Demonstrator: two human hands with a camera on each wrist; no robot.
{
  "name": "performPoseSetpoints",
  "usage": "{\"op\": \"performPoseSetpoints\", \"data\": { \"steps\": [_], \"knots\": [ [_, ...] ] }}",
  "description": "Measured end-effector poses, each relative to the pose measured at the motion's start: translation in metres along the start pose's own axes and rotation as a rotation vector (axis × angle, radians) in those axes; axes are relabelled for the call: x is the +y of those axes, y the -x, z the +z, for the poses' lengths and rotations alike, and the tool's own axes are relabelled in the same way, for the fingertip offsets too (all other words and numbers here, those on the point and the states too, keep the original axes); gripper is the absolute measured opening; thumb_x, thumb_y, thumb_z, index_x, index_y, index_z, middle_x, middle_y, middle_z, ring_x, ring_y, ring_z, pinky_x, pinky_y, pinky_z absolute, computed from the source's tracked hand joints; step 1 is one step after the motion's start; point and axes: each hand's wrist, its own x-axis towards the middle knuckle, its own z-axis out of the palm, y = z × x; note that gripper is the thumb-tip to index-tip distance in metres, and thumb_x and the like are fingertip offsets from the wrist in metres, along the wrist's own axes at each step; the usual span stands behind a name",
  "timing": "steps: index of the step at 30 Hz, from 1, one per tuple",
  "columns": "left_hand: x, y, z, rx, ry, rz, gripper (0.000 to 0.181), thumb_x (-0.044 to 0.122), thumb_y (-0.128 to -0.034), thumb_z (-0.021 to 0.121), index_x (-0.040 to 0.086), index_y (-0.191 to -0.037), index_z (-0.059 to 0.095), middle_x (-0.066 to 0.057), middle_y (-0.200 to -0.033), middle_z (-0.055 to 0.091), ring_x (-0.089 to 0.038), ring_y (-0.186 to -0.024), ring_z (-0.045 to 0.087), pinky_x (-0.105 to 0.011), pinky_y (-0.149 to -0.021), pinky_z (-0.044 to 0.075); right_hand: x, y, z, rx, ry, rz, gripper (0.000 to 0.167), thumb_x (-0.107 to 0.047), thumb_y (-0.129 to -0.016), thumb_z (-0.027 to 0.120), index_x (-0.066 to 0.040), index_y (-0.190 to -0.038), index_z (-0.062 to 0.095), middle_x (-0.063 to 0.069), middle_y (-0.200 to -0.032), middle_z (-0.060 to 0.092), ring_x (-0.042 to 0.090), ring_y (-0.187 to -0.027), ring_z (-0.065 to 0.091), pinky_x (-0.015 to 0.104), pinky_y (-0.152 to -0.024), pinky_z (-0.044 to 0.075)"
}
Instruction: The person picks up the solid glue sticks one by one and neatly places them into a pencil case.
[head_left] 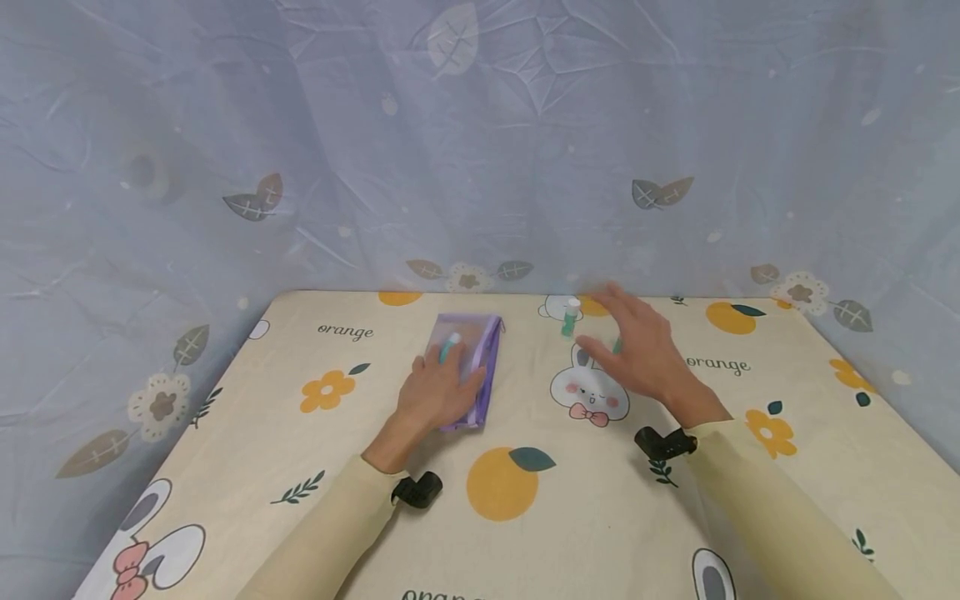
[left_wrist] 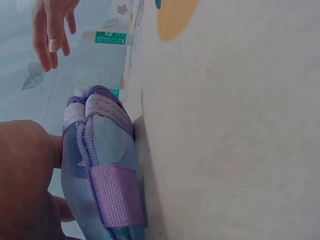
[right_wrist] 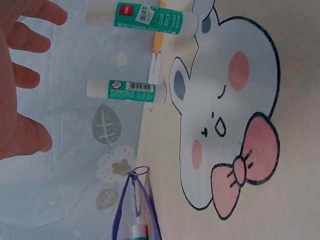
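Cream printed table: purple mesh pouch lying; glue stick, second glue stick both standing upright to its right.

On your worktop, the pouch lies under your left hand, left of two upright glue sticks; the curtain hangs behind.

And the left hand rests on the translucent, purple-edged pouch, a slender teal tube with a pale tip right at its fingertips! Over the cream surface printed with oranges and rabbits, the right hand hovers; a white-capped green cylinder stands just to its left, a green sliver peeking past it.
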Motion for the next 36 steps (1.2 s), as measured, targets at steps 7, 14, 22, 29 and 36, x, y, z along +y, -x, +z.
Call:
{"op": "performPoseSetpoints", "data": {
  "steps": [7, 14, 22, 29, 36],
  "knots": [
    [0.000, 0.000, 0.000, 0.007, 0.004, -0.001, 0.069, 0.053, -0.1076, 0.045, 0.016, -0.165, 0.038, -0.024, -0.170, 0.031, -0.052, -0.149, 0.038, -0.066, -0.113, 0.043, 0.006, -0.001, 0.000, -0.012, -0.032, 0.047, 0.079, -0.041, -0.102, 0.067, -0.017, -0.167, 0.029, 0.022, -0.176, 0.021, 0.050, -0.159, 0.024, 0.079, -0.122, 0.017],
    [0.000, 0.002, 0.001, 0.022, 0.008, -0.004, 0.069, 0.053, -0.1069, 0.046, 0.016, -0.164, 0.040, -0.024, -0.168, 0.035, -0.052, -0.144, 0.043, -0.065, -0.110, 0.045, 0.013, -0.002, 0.003, 0.024, -0.105, 0.056, 0.088, -0.041, -0.101, 0.070, -0.016, -0.170, 0.021, 0.017, -0.176, 0.026, 0.046, -0.159, 0.027, 0.073, -0.125, 0.022],
    [0.001, 0.001, 0.001, 0.032, 0.001, 0.015, 0.067, 0.051, -0.1071, 0.047, 0.014, -0.163, 0.042, -0.025, -0.167, 0.037, -0.052, -0.142, 0.044, -0.064, -0.111, 0.045, 0.017, -0.001, 0.001, 0.061, -0.261, 0.157, 0.094, -0.045, -0.101, 0.071, -0.021, -0.172, 0.015, 0.013, -0.176, 0.028, 0.044, -0.158, 0.033, 0.068, -0.124, 0.031],
    [0.002, 0.001, 0.000, 0.033, -0.017, 0.022, 0.066, 0.050, -0.1076, 0.047, 0.014, -0.162, 0.042, -0.026, -0.168, 0.036, -0.053, -0.146, 0.042, -0.064, -0.113, 0.044, 0.021, 0.000, 0.000, 0.100, -0.449, 0.204, 0.093, -0.042, -0.101, 0.073, -0.020, -0.171, 0.017, 0.015, -0.173, 0.035, 0.045, -0.156, 0.037, 0.069, -0.122, 0.033],
    [0.001, 0.001, 0.001, 0.027, -0.020, 0.012, 0.067, 0.052, -0.1078, 0.046, 0.015, -0.163, 0.041, -0.025, -0.168, 0.035, -0.051, -0.144, 0.044, -0.063, -0.110, 0.046, 0.027, 0.001, 0.001, 0.148, -0.623, 0.191, 0.086, -0.030, -0.100, 0.076, -0.022, -0.170, 0.026, 0.014, -0.170, 0.040, 0.041, -0.156, 0.040, 0.068, -0.123, 0.034]
  ]
}}
